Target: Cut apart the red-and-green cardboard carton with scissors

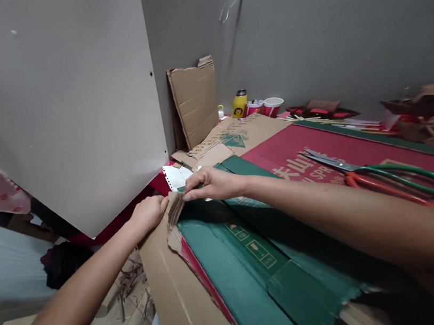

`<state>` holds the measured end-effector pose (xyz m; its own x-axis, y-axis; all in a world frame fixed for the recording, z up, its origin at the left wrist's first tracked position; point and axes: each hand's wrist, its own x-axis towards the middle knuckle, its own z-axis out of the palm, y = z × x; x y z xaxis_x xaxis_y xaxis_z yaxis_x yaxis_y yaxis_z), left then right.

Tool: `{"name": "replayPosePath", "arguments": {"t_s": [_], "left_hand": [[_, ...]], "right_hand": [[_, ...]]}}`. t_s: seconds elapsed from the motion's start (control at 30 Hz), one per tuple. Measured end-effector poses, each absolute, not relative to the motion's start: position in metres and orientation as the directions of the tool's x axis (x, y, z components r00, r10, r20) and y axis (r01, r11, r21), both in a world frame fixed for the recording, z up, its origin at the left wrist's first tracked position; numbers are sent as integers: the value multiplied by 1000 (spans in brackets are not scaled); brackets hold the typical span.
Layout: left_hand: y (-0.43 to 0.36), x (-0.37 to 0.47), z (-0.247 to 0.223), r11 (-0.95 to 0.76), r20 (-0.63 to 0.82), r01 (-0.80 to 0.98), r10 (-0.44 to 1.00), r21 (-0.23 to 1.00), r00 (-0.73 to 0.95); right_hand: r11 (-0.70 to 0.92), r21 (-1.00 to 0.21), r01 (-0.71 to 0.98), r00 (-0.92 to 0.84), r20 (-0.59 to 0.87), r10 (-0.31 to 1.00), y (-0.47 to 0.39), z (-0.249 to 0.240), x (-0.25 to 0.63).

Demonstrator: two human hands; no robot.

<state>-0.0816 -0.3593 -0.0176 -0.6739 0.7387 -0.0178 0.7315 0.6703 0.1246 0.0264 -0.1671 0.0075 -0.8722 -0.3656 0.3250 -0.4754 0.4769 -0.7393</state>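
Observation:
A large piece of cardboard [232, 268], printed green with a red edge and plain brown on its left flap, lies in front of me. My left hand [149, 213] is closed on the torn brown edge at its far end. Right beside it, my right hand [210, 183] pinches the same torn edge between thumb and fingers. Ragged, layered paper shows just below both hands. To the right, scissors [357, 167] with one green and one orange handle rest with their blades on a red printed cardboard sheet [271, 149].
A brown cardboard panel [196, 103] leans in the corner beside a white board [70, 97]. Behind are a yellow bottle [239, 104], paper cups [273, 106], thin sticks and dark red model pieces [320, 109]. Scraps litter the floor [117, 311] at lower left.

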Motion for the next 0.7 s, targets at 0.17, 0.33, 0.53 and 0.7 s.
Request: {"name": "replayPosePath", "arguments": {"t_s": [0.17,0.33,0.53,0.7], "left_hand": [[-372,-70,-24,678,92,727,721,107,-686],[-398,-48,-29,396,307,895,843,205,-443],[-413,-26,-22,246,194,770,882,589,-430],[-402,-9,-12,464,112,710,791,530,-601]], "right_hand": [[778,-532,-333,-928,331,-171,-166,23,53],[863,-420,-280,-942,292,-164,-181,28,142],[883,-437,-173,-985,55,-166,-221,-16,228],[917,-344,-202,-979,55,-195,-240,-52,234]]}}
